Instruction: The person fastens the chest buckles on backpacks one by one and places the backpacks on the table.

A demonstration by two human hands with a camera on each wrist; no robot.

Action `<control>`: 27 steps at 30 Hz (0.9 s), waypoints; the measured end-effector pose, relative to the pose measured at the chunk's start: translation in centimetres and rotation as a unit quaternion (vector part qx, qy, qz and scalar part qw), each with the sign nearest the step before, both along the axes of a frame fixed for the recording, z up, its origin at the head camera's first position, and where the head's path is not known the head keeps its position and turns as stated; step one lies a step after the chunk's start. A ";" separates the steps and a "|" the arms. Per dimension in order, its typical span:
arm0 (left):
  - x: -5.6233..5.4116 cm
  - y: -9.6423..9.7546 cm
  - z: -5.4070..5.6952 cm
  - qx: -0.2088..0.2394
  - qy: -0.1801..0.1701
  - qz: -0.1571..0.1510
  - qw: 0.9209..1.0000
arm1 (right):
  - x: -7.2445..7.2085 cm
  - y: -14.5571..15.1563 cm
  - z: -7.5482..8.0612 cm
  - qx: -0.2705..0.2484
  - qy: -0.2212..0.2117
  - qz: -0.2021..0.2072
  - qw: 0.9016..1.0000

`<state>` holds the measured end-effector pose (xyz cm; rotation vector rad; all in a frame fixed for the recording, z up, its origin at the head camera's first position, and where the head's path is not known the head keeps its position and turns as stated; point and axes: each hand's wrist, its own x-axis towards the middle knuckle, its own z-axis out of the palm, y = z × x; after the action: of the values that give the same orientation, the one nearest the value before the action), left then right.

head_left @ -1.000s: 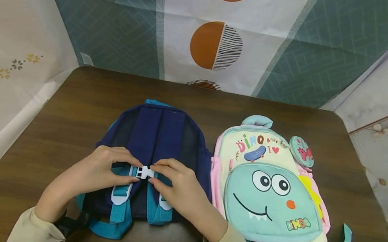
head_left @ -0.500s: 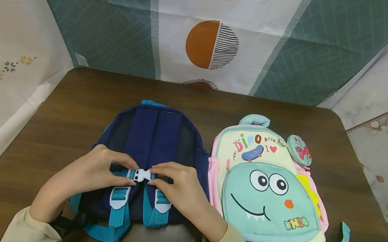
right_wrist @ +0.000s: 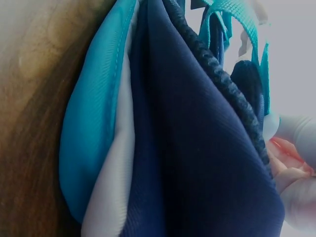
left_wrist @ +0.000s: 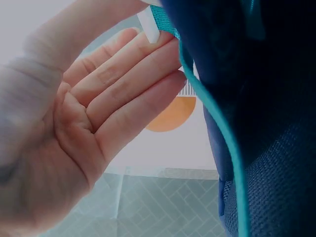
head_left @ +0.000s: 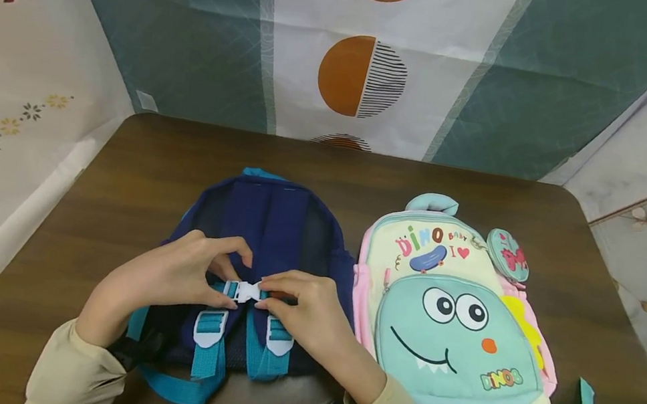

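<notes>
A white side-release buckle (head_left: pixel 247 292) joins two blue straps across the back of a navy backpack (head_left: pixel 263 221). My left hand (head_left: pixel 181 275) holds the buckle's left end, thumb below and a finger above, its index finger lifted off. In the left wrist view that hand's fingers (left_wrist: pixel 123 84) stretch toward the white plastic and a teal strap (left_wrist: pixel 212 108). From the right, my right hand (head_left: pixel 305 304) pinches the other end between thumb and index finger. The right wrist view is mostly filled by the pack's side (right_wrist: pixel 197 138), with little of the hand showing.
A cream and mint dinosaur backpack (head_left: pixel 450 352) lies close on the right, a round pouch (head_left: pixel 507 255) at its top corner. Two white strap adjusters, one of them the left adjuster (head_left: pixel 209 328), sit below the buckle. Patterned cloth (head_left: pixel 211 33) hangs behind the brown table (head_left: pixel 141 159).
The buckle's two halves have come closer together, and the dark gaps between the prongs no longer show. My left index finger has lifted away from the buckle.
</notes>
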<state>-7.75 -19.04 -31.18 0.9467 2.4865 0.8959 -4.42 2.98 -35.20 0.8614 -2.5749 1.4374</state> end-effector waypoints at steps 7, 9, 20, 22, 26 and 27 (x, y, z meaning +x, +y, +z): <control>-0.2 0.5 -0.1 0.022 0.007 -0.008 1.000 | 0.7 0.0 0.0 -0.019 0.014 -0.035 0.999; -0.1 0.5 -0.2 0.024 0.010 -0.010 1.000 | 0.9 0.0 0.0 -0.016 0.017 -0.036 0.999; 0.0 0.3 -1.1 -0.006 0.002 -0.010 1.000 | 1.3 -0.2 0.2 0.092 -0.052 -0.005 0.994; 0.0 0.2 -1.7 -0.020 -0.012 -0.005 1.000 | 1.4 -0.3 0.3 0.137 -0.077 0.012 0.987; 0.3 0.0 -1.9 -0.047 -0.036 0.001 0.998 | 1.8 0.2 0.6 0.188 -0.093 0.040 0.977; 0.3 0.0 -1.8 -0.052 -0.040 0.002 0.998 | 1.9 0.5 0.7 0.194 -0.093 0.048 0.976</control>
<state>-7.42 -19.03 -32.95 0.8561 2.4408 0.7827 -2.51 3.44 -34.51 0.9426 -3.0587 1.0964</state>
